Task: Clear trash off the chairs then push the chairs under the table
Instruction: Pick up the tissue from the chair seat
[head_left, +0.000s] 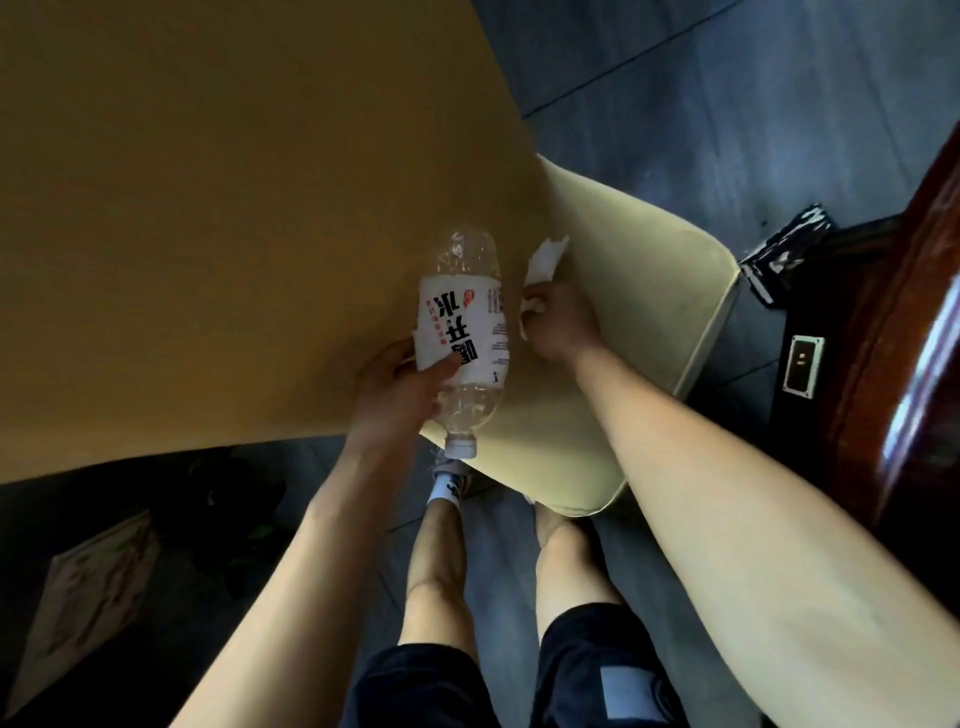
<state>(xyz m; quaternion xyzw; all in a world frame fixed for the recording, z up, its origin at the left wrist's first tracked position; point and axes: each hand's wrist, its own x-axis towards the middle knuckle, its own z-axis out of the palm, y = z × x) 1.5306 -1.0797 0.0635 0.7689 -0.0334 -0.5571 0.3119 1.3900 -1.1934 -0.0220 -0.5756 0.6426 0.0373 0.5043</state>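
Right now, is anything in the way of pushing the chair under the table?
Nothing visible does: the left hand holds the bottle and the right hand grips the tissue over the chair. Space under the table is hidden.

bottle (464, 332): clear, white label, cap down, held | tissue (540, 262): white, crumpled, held | chair (639, 291): cream, beside table (208, 208)

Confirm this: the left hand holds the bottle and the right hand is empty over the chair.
Not quite. The right hand is not empty: it grips a white tissue over the chair, as the head view shows. The left hand does hold the bottle.
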